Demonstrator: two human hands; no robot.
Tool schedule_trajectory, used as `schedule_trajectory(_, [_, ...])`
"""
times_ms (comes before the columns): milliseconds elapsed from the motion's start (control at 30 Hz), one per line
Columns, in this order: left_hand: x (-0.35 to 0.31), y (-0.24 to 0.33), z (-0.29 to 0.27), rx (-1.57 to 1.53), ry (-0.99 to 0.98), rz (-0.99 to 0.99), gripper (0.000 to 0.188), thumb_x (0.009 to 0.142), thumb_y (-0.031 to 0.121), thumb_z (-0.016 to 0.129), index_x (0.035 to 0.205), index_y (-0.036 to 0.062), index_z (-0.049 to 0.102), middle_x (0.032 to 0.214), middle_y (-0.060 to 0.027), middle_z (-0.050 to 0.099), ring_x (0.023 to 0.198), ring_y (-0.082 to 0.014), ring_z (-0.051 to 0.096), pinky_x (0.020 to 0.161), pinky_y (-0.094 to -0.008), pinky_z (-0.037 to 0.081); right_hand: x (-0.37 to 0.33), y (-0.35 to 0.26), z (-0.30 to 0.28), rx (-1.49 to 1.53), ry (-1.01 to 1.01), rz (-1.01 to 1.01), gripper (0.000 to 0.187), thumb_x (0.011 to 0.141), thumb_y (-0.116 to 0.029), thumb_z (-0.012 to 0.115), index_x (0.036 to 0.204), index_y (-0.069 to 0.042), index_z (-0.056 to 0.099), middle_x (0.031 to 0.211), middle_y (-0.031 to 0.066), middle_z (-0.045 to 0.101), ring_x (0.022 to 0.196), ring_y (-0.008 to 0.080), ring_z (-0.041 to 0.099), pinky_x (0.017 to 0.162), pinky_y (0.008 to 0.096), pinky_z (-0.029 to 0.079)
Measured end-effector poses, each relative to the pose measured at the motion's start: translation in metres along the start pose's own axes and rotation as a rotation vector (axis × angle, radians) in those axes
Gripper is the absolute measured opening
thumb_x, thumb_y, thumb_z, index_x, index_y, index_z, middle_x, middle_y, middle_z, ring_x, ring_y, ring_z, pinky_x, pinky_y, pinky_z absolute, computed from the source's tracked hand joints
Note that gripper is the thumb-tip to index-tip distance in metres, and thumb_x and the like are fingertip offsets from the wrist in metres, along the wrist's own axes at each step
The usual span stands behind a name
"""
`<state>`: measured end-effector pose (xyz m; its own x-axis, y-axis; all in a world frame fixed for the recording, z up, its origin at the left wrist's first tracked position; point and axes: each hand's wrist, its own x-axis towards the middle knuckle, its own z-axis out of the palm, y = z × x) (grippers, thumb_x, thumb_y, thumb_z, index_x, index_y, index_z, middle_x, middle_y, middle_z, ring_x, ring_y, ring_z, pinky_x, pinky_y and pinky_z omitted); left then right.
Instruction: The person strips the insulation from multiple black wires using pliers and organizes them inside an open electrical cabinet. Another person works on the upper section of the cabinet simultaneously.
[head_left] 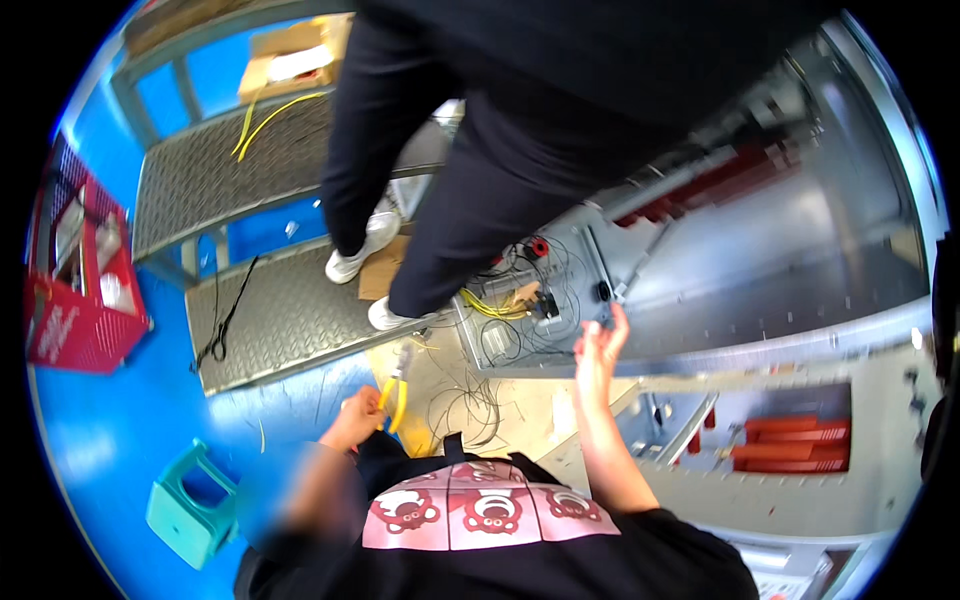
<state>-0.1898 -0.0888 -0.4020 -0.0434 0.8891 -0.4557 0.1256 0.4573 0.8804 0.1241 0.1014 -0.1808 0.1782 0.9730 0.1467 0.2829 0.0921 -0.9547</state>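
My left hand (357, 418) is closed around a pair of yellow-handled pliers (397, 397), whose metal jaws point away from me. My right hand (598, 350) reaches up to the near edge of a grey metal cabinet (690, 345). Its fingers are stretched out and apart, and nothing I can make out is held in them. Just beyond its fingertips is a small black round part (602, 291). Left of this hand, thin black wires (515, 345) and a bundle of yellow wires (490, 306) lie loosely in the cabinet.
Another person in dark trousers (470, 190) and white shoes stands on metal steps (280, 325), close ahead. Loose wire (475, 408) lies on the floor between my hands. A turquoise stool (185, 520) and a red basket cart (85, 320) stand left. Red parts (795, 445) show at right.
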Motion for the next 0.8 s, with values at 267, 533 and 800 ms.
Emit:
schedule_trajectory(267, [-0.044,0.227,0.144,-0.116,-0.159,0.412,0.022,0.083,0.001,0.064,0.1,0.0036,0.051,0.071,0.0021,0.041,0.06,-0.0057,0.039,0.053,-0.0237,0.035,-0.041,-0.023,-0.073,0.323,-0.551,0.066,0.041,0.096,-0.039,0.059,0.115,-0.003,0.061,0.103,0.001,0.049,0.091,0.009,0.048,0.082,0.0258,0.041])
schedule_trajectory(533, [-0.1,0.341,0.22,0.118,-0.074,0.69,0.021,0.082,-0.003,0.063,0.101,-0.0001,0.055,0.079,-0.0015,0.053,0.064,-0.0058,0.046,0.056,-0.0229,0.041,-0.045,-0.048,-0.137,0.471,-0.687,0.143,0.026,0.096,-0.023,0.061,0.112,-0.002,0.063,0.098,0.0026,0.064,0.093,0.0103,0.059,0.084,0.0255,0.046])
schedule_trajectory(800, [-0.054,0.384,0.175,0.891,0.402,1.43,0.058,0.071,-0.005,0.063,0.126,0.0125,0.056,0.131,-0.0113,0.053,0.113,-0.0296,0.056,0.092,-0.0406,0.047,-0.043,-0.042,-0.176,0.771,-0.798,0.345,0.026,0.1,-0.03,0.055,0.09,-0.006,0.062,0.083,-0.0031,0.051,0.069,0.0044,0.041,0.059,0.0177,0.032])
